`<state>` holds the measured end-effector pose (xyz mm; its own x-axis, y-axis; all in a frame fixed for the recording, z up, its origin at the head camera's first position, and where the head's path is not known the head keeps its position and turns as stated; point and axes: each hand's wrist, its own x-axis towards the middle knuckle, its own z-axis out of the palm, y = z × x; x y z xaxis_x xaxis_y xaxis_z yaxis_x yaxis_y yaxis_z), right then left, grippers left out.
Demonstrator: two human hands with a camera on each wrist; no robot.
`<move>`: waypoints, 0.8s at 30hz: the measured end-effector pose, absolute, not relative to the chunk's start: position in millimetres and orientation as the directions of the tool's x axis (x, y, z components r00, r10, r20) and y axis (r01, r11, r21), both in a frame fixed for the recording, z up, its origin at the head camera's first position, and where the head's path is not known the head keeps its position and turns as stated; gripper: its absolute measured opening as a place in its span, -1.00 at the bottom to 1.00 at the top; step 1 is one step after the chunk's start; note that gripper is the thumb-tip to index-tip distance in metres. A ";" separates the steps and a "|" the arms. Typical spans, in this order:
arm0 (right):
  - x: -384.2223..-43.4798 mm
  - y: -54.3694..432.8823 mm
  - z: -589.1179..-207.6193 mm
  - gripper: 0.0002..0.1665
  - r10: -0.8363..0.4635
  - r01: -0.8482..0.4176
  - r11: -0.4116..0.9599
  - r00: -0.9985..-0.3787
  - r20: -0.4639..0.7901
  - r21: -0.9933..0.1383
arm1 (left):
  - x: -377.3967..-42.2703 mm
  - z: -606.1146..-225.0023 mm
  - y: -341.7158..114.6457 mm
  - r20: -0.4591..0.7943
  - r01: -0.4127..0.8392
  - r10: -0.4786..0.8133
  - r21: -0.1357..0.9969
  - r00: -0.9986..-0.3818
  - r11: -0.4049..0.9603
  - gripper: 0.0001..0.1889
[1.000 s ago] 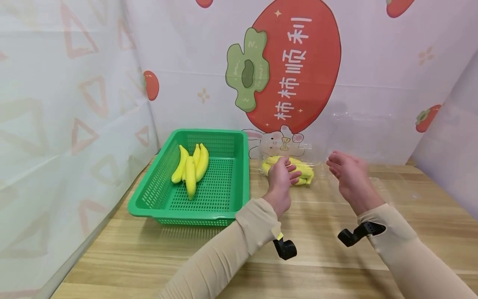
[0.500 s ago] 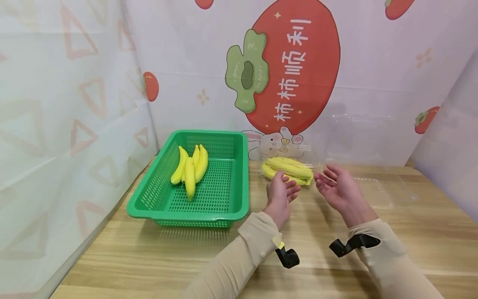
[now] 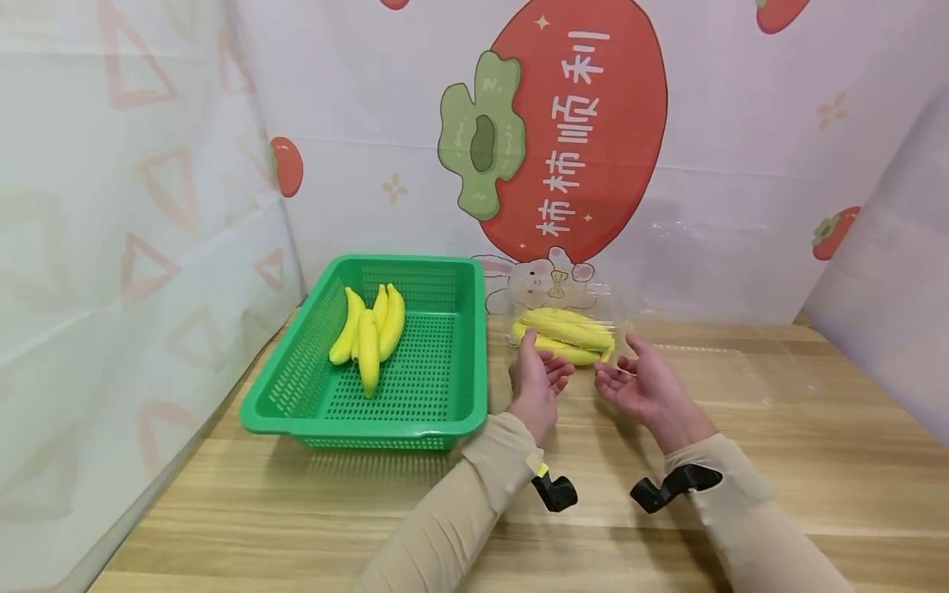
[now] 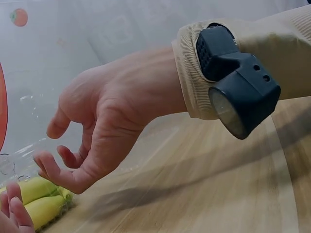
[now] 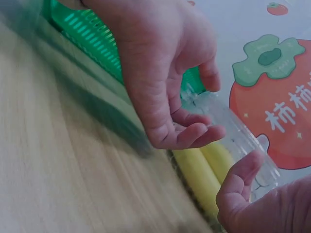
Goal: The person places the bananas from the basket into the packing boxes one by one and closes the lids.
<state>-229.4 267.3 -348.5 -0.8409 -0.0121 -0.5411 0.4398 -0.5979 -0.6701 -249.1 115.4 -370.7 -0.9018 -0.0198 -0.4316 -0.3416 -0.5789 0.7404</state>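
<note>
Yellow bananas [image 3: 569,331] lie in a clear plastic box [image 3: 611,296] near the back wall. My left hand [image 3: 534,389] is just in front of the box's left part, palm turned inward, fingers loosely bent and holding nothing. Facing it, my right hand [image 3: 654,394] hovers at the box's front right corner, also holding nothing. The left wrist view shows the right hand [image 4: 109,114] with relaxed, bent fingers beside the bananas [image 4: 46,204]. In the right wrist view, the left hand [image 5: 163,68] hangs above the table, in front of the box [image 5: 238,133].
A green perforated basket [image 3: 479,354] stands on the left with several bananas [image 3: 368,350] inside. At the right, faint outlines of more clear plastic packaging [image 3: 712,352] show against the table and wall. Patterned cloth walls enclose the wooden table [image 3: 296,527] at the back and sides.
Both hands have drawn back toward me from the box, and the right hand has moved left, closer to the left hand. The boxed bananas, earlier partly covered by the left hand, show more fully.
</note>
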 end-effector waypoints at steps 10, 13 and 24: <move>-239.1 266.6 -365.6 -0.47 -0.001 0.430 -0.534 -0.861 -0.508 -0.728 | -261.8 -380.9 105.3 -0.423 -0.351 0.015 0.731 -0.906 -0.586 -0.53; -239.6 268.8 -367.4 -0.48 0.009 0.414 -0.513 -0.873 -0.487 -0.752 | -263.6 -381.0 103.1 -0.418 -0.348 0.020 0.729 -0.908 -0.590 -0.53; -242.8 272.6 -369.5 -0.56 0.018 0.364 -0.527 -0.899 -0.439 -0.768 | -266.4 -379.1 104.1 -0.400 -0.329 0.011 0.739 -0.917 -0.588 -0.64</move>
